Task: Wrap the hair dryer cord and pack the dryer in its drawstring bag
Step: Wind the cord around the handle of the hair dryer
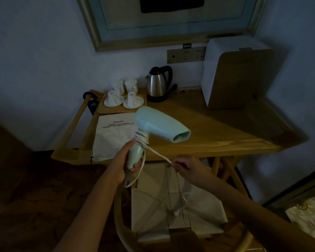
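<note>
A pale green hair dryer is held above the front edge of the wooden table, nozzle pointing right. My left hand grips its handle from the left. Several turns of the white cord are wound round the top of the handle. My right hand pinches the cord to the right and pulls it taut; the rest hangs down with the plug below. The white drawstring bag lies flat on the table's left part, behind the dryer.
At the table's back left a tray carries cups and saucers, with a steel kettle beside it. A white appliance stands at the back right. Below the table sits a white fabric-lined basket. A framed picture hangs above.
</note>
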Available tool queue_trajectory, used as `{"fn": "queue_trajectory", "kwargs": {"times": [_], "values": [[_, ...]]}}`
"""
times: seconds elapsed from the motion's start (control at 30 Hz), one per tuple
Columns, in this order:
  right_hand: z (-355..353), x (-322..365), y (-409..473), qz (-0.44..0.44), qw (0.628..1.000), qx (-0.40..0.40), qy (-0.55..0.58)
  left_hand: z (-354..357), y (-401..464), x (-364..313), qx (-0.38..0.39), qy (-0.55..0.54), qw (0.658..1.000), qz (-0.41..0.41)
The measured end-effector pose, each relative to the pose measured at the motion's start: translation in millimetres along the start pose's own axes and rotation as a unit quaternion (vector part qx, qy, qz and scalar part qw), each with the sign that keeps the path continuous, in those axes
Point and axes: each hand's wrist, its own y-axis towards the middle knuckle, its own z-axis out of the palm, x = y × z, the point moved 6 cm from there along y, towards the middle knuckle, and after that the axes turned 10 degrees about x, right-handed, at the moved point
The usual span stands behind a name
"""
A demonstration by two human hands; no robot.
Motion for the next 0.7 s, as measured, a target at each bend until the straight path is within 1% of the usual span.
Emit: {"fn": "queue_trajectory", "kwargs": {"times": [0.03,0.1,0.17,0.2,0.27,0.33,0.4,0.47,0.57,0.63,0.7], "values": [[7,-8,-1,0.004,0.996,0.022,0.083,0,0,-2,0.006,0.004,1.0,0.014],[19,-18,-3,0.021,0.971,0.068,0.228,1,1,-8,0.01,0.029,0.999,0.035],[26,-20,-4,0.03,0.943,0.112,0.313,2,0,-16,0.027,0.024,0.998,0.052],[29,-20,-5,0.027,0.932,0.136,0.336,3,-1,-19,0.038,0.014,0.997,0.062],[32,-21,-5,0.026,0.921,0.182,0.343,4,-4,-24,0.061,-0.011,0.995,0.081],[38,-29,-6,0.043,0.916,0.219,0.334,7,-8,-26,0.089,-0.031,0.991,0.094],[42,-39,-9,0.066,0.908,0.239,0.337,8,-12,-30,0.122,-0.044,0.986,0.103],[43,-45,-10,0.083,0.908,0.246,0.328,7,-15,-35,0.136,-0.056,0.983,0.106],[33,-53,-1,0.126,0.927,0.209,0.285,-2,-18,-39,0.128,-0.044,0.987,0.084],[18,-54,8,0.139,0.946,0.173,0.237,-3,-23,-42,0.132,0.011,0.988,0.082],[2,-51,16,0.158,0.955,0.14,0.211,0,-32,-43,0.135,0.096,0.983,0.085]]}}
